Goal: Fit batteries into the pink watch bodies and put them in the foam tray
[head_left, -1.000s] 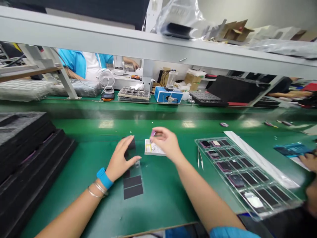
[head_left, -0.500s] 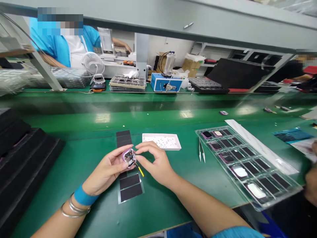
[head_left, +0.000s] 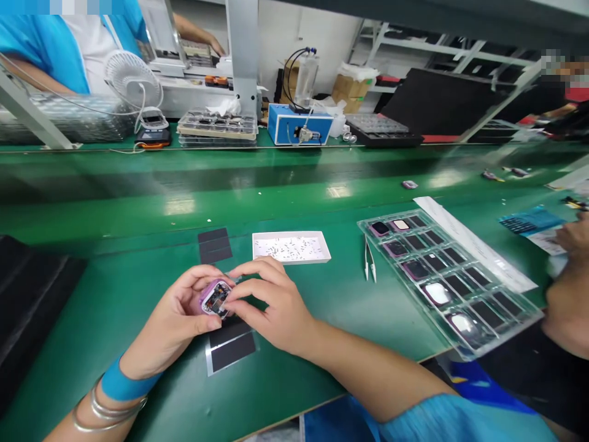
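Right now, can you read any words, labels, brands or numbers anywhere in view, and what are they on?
No text can be read.
White tray: dark specks only, too small to tell.
Blue box at the back: no legible label.
Blue sheet far right: print too blurred.
Purple casing held between left hand and right hand: no legible marking.

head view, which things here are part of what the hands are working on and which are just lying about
In hand:
left hand
right hand
purple watch case

Lying about:
white parts tray
tweezers
clear compartment tray
black foam strips
blue box
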Demonstrator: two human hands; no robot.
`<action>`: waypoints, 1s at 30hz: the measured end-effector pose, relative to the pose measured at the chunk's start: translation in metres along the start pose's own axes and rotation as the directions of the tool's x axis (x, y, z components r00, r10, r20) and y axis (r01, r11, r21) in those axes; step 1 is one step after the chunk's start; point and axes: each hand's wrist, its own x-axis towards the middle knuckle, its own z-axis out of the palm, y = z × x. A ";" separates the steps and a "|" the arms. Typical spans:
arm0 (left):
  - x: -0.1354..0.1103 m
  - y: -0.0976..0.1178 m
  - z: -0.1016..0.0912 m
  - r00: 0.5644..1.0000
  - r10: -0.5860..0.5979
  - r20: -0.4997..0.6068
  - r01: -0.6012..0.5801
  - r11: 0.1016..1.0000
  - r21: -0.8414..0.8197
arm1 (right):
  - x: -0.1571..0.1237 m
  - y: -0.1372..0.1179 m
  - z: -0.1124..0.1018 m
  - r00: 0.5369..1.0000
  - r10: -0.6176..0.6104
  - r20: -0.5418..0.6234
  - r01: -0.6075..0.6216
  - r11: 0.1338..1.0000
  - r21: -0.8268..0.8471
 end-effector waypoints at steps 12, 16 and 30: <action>-0.001 0.003 0.003 0.998 0.035 -0.045 -0.033 0.998 0.049 | 0.000 0.000 -0.001 0.995 0.075 0.068 -0.076 0.997 0.021; -0.002 0.003 0.002 0.999 0.033 -0.021 -0.032 0.997 0.076 | 0.000 0.001 0.000 0.998 0.051 0.046 -0.053 0.998 0.028; -0.001 0.003 0.005 0.996 -0.045 -0.078 0.042 0.998 -0.039 | 0.002 -0.002 -0.005 0.994 0.008 0.109 -0.007 1.000 -0.011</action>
